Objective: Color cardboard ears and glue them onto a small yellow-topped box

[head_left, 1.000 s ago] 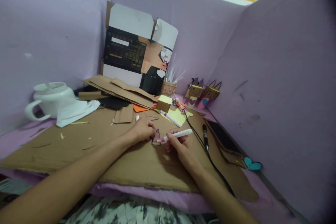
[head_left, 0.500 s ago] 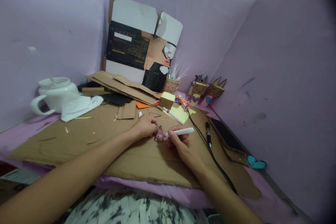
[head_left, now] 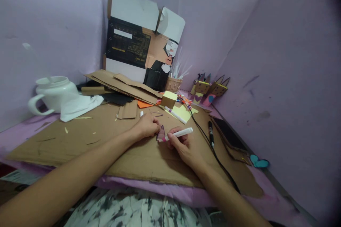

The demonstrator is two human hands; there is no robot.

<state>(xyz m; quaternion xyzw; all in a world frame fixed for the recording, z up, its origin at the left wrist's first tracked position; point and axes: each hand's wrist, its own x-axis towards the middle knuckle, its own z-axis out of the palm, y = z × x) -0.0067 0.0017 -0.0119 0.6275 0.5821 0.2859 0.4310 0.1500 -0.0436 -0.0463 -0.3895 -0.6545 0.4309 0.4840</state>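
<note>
Marker [head_left: 183,132] gripped in right hand [head_left: 184,146], tip hard to discern; left hand [head_left: 147,126] at triangular piece [head_left: 161,134], whether pinching, cannot tell.

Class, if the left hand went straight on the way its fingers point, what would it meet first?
Most likely the small triangular piece; it lies right beside the left hand, though whether they touch is unclear.

White marker [head_left: 183,132] with magenta band
</note>
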